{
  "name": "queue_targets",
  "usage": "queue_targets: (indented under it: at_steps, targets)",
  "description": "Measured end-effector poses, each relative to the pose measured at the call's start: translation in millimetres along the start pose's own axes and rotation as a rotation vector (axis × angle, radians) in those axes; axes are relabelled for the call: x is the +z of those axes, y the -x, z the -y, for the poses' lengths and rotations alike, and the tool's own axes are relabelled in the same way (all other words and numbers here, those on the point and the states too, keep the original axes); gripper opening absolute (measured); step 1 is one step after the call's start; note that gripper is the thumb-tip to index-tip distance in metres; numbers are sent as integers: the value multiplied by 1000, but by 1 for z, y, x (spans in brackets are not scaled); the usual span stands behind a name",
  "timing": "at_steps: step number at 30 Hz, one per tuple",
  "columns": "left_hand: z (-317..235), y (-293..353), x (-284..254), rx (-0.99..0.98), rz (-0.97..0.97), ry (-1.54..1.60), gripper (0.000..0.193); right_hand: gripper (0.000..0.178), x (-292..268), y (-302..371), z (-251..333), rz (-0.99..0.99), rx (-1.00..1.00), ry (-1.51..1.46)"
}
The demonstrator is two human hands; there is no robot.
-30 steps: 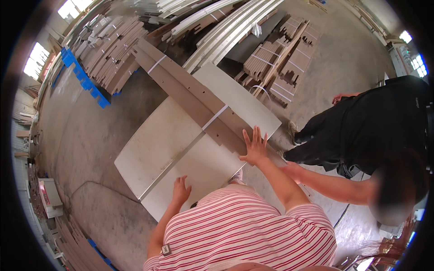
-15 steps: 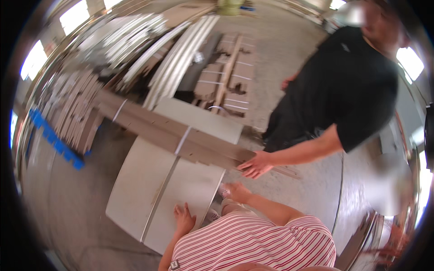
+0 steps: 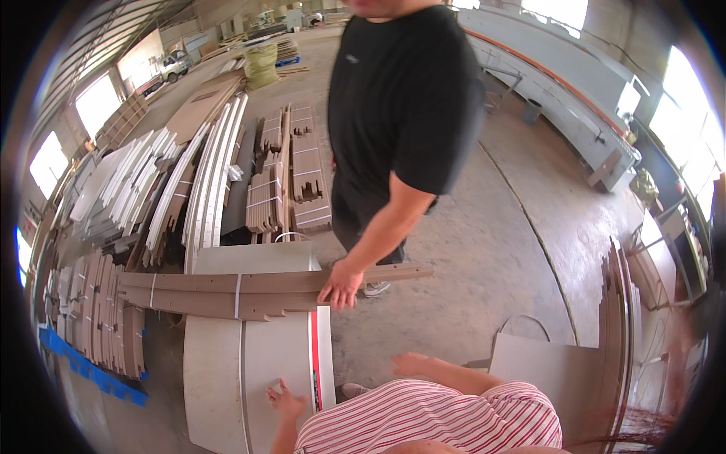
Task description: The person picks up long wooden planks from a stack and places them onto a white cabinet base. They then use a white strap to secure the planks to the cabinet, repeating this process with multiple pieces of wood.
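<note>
My left hand (image 3: 287,402) rests with its fingers apart on a pale panel (image 3: 215,371) at waist height. A groove or strap runs along the panel, and a red strip (image 3: 314,344) lines its right edge. My right hand (image 3: 409,365) hangs in front of my striped shirt, away from the panel; its fingers are too blurred to make out. Across the panel's far part lies a bundle of long brown boards (image 3: 203,293), tied with white straps. A co-worker's hand (image 3: 342,286) presses on the bundle near its right end.
The co-worker in a black shirt (image 3: 401,106) stands beyond the panel. Stacked brown boards (image 3: 94,310) rest on a blue pallet (image 3: 91,371) at left. White strips (image 3: 215,174) lie farther back. A long grey machine (image 3: 552,91) stands at far right; another pale panel (image 3: 537,374) is at near right.
The view has swung to the right, so the co-worker and boards appear farther left. My left hand stays on the panel. The co-worker's hand is still on the bundle.
</note>
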State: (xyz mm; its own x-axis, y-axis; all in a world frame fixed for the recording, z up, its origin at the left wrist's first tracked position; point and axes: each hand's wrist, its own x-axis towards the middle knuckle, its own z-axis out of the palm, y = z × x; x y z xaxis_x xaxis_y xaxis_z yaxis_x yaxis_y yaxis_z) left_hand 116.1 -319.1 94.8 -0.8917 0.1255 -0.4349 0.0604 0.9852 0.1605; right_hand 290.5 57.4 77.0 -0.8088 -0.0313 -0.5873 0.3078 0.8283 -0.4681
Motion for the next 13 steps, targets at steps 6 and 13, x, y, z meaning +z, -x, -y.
queue_targets:
  at_steps: [6, 13]
  targets:
    - [-51, 36, 25, 386, -273, -11, 81, 29, 55, 81, -88, -66, 160, 72]
    - [-130, 83, 105, 896, -28, -93, 85, 47, 124, 238, -144, -76, 547, -220]
